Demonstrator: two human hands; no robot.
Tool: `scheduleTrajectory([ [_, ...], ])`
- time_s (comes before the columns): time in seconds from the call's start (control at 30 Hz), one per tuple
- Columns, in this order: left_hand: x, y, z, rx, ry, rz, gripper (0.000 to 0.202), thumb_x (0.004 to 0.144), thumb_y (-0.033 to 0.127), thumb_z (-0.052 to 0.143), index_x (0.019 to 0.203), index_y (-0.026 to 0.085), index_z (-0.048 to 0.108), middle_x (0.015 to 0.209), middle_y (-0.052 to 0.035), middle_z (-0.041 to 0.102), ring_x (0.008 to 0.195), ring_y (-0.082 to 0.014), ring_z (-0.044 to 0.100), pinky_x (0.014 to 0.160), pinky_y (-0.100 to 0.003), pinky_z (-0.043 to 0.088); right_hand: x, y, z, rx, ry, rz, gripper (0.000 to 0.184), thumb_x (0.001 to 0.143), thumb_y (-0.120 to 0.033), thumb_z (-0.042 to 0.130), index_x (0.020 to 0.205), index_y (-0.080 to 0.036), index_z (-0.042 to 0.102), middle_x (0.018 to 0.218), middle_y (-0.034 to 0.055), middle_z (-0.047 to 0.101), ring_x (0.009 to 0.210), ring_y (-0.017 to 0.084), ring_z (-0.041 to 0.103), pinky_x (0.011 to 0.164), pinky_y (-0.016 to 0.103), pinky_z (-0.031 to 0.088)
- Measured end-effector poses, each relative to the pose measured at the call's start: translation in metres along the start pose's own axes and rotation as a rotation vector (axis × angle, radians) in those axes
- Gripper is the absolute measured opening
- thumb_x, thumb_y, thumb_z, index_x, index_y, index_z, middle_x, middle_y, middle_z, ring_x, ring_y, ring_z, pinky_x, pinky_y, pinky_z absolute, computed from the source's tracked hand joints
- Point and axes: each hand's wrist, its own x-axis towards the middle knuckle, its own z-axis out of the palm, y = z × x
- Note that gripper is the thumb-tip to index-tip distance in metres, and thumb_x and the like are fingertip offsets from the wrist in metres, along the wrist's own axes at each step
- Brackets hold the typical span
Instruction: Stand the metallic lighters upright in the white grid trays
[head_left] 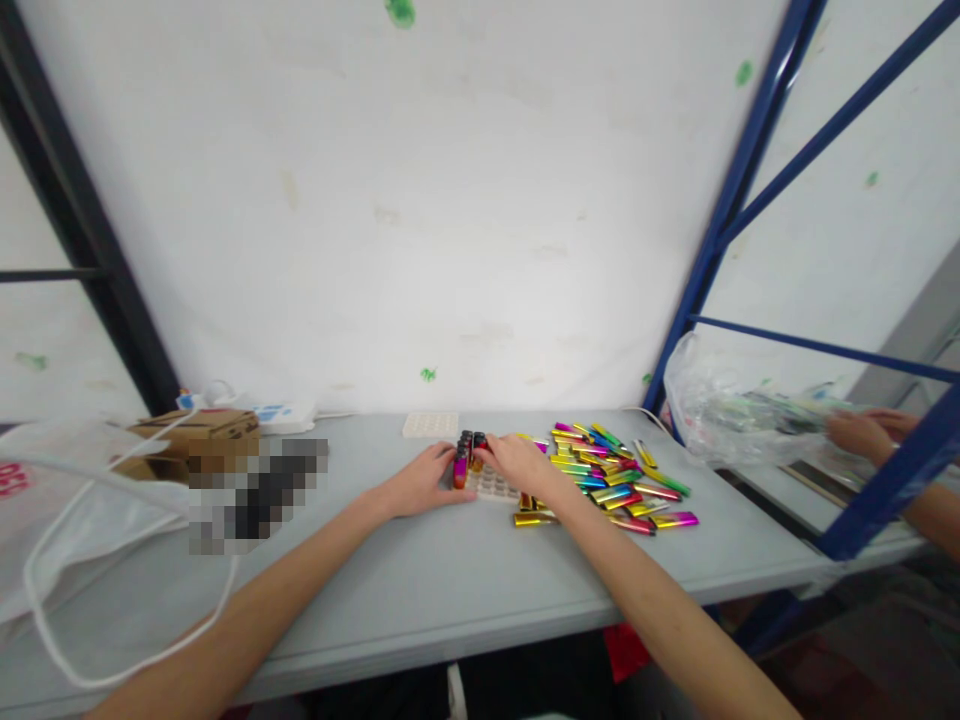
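A white tray with round holes [491, 488] lies on the grey table [420, 570]. A few dark-capped, red-to-purple lighter-like sticks [466, 450] stand upright in its far left corner. My left hand [427, 478] rests at the tray's left edge, fingers closed around one upright stick [459, 470]. My right hand [517, 460] sits over the tray's far right part, fingers curled on the standing sticks by their tops. A heap of several shiny multicoloured sticks [607, 478] lies just right of that hand.
A second white holed tray [430, 425] lies at the back. A cardboard box [196, 432], white cable [52, 600] and white bag [45, 500] are at left. A blue frame [720, 220] stands right; behind it, another person's hands [862, 432] by a plastic bag [727, 405].
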Motion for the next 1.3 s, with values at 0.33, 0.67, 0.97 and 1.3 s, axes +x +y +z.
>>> scheduleTrajectory([
  [0.33,0.002,-0.001,-0.003,0.015,0.006,-0.022,0.065,0.085,0.073,0.074,0.125,0.021,0.069,0.134,-0.015,0.069,0.127,-0.038,0.063,0.116,-0.049,0.049,0.001,0.039,-0.01,0.159,0.065,-0.118,0.042,0.112,-0.046,0.049,0.094,-0.019,0.076,0.088,0.0091,0.076,0.086,0.02,0.069,0.084,0.028,0.045],
  [0.67,0.003,0.002,-0.005,0.045,-0.021,-0.073,0.071,0.084,0.077,0.071,0.124,0.018,0.068,0.132,-0.017,0.067,0.126,-0.0396,0.064,0.116,-0.048,0.049,0.0,0.109,-0.004,0.057,-0.002,0.15,0.018,0.098,-0.017,0.066,0.096,-0.018,0.084,0.102,0.0151,0.082,0.098,0.028,0.074,0.09,0.033,0.051],
  [0.97,0.002,-0.001,-0.004,0.02,-0.007,-0.045,0.07,0.086,0.075,0.071,0.129,0.02,0.067,0.133,-0.0158,0.068,0.127,-0.0399,0.064,0.116,-0.051,0.049,0.005,0.107,-0.003,0.197,0.202,0.149,0.024,0.102,-0.019,0.057,0.115,-0.013,0.077,0.118,0.0162,0.074,0.11,0.021,0.069,0.102,0.033,0.048],
  [1.3,0.001,-0.001,-0.003,0.012,-0.011,-0.03,0.067,0.088,0.071,0.072,0.129,0.019,0.066,0.132,-0.0155,0.067,0.126,-0.0379,0.064,0.115,-0.05,0.049,0.019,0.07,0.011,1.28,0.438,0.231,0.052,0.067,-0.051,0.088,0.106,-0.019,0.075,0.093,0.0042,0.075,0.082,0.019,0.064,0.077,0.031,0.051],
])
